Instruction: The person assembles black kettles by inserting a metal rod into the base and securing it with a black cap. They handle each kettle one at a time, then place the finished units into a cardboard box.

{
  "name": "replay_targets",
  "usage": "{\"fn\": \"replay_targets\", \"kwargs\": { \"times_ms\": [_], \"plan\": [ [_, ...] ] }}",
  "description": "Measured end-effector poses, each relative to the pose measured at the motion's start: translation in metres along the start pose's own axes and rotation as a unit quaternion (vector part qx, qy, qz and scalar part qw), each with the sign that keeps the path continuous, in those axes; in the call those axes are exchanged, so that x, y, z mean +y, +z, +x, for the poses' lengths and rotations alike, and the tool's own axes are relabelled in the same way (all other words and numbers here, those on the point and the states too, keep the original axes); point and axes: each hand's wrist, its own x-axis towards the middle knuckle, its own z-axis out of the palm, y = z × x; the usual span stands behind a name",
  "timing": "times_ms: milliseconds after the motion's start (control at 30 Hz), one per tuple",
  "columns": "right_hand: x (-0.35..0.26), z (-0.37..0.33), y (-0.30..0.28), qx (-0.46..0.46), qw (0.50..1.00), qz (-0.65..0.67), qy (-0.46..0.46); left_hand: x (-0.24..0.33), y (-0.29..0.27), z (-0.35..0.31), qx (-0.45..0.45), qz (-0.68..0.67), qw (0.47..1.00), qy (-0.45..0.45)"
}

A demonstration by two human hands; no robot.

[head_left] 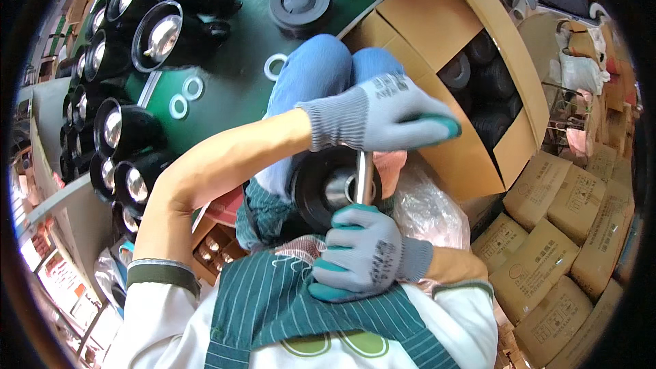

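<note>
Both my hands wear grey gloves with teal palms. My right hand (359, 253) is closed around the lower end of a shiny metal tube (364, 178) near my apron. Over the tube's upper end lies my left hand (389, 115), its fingers curled together and slightly blurred; what they hold is hidden. Beneath the tube, on my lap, rests a round black housing (321, 188) with a silvery inside, partly covered by the tube and my hands.
Several black flask bodies with silvery mouths (164, 37) crowd the left of the green table (232, 82). Pale rings (179, 106) and a black disc (299, 3) lie there. An open carton (471, 154) holds black parts at right, near stacked cartons (536, 253) and clear plastic (430, 205).
</note>
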Motion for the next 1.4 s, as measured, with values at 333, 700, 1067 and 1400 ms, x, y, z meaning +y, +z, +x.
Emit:
{"fn": "replay_targets", "kwargs": {
  "times_ms": [333,700,1067,1400],
  "plan": [
    [0.023,0.009,-0.02,0.034,0.984,0.172,0.02,0.008,-0.031,-0.016,-0.045,0.102,0.99,-0.081],
    [0.017,0.049,0.031,0.021,0.994,-0.018,0.109,-0.012,-0.028,-0.014,0.018,0.166,0.984,0.065],
    [0.049,-0.044,0.017,0.466,0.601,0.645,0.079,0.129,-0.034,-0.056,-0.23,0.413,0.782,-0.406],
    [0.184,-0.023,0.038,0.096,0.48,0.866,0.105,0.126,0.058,-0.053,-0.129,0.548,0.61,-0.558]
  ]
}}
